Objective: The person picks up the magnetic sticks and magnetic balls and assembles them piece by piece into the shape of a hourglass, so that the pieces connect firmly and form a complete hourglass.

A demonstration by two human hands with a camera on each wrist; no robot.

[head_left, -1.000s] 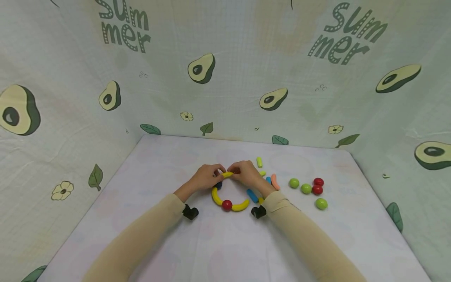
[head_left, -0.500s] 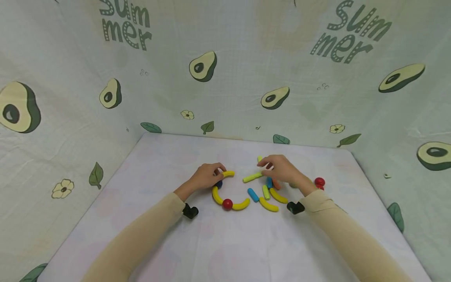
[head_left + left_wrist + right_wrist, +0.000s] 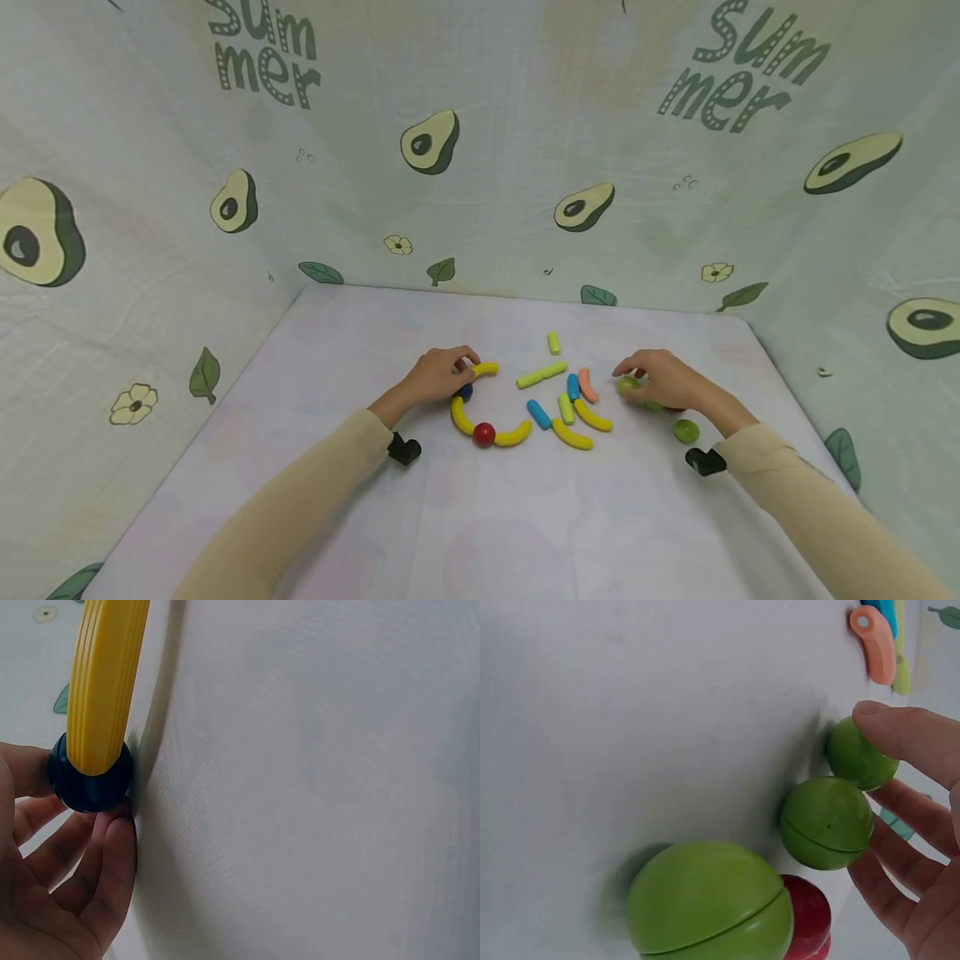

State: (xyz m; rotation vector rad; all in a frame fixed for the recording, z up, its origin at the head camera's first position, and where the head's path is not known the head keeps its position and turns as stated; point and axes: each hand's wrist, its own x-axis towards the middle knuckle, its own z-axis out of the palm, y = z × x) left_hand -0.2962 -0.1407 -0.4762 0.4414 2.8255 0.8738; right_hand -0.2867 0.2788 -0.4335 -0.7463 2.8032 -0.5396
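Note:
My left hand [image 3: 438, 373] pinches the left end of a yellow curved rod [image 3: 487, 368], beside a dark blue ball [image 3: 90, 787]. In the left wrist view the ball partly hides the fingertips. Another yellow curved rod [image 3: 105, 682] runs from this ball to a red ball [image 3: 483, 434], and a third yellow rod [image 3: 513, 435] continues right from there. My right hand [image 3: 663, 381] reaches over a green ball [image 3: 859, 754], its thumb overlapping the ball and the other fingers spread behind. A second green ball [image 3: 827, 823] sits right beside it.
A third green ball [image 3: 709, 900] and red balls [image 3: 806, 915] lie nearer my right wrist. Between the hands lie yellow-green rods [image 3: 542, 375], blue rods [image 3: 538, 414], loose yellow curved rods [image 3: 572, 435] and an orange curved rod [image 3: 587, 386]. Printed cloth walls surround the table.
My right hand has let go of the yellow curved rod and moved right, past the coloured rods, to the green balls. My left hand has stayed in place.

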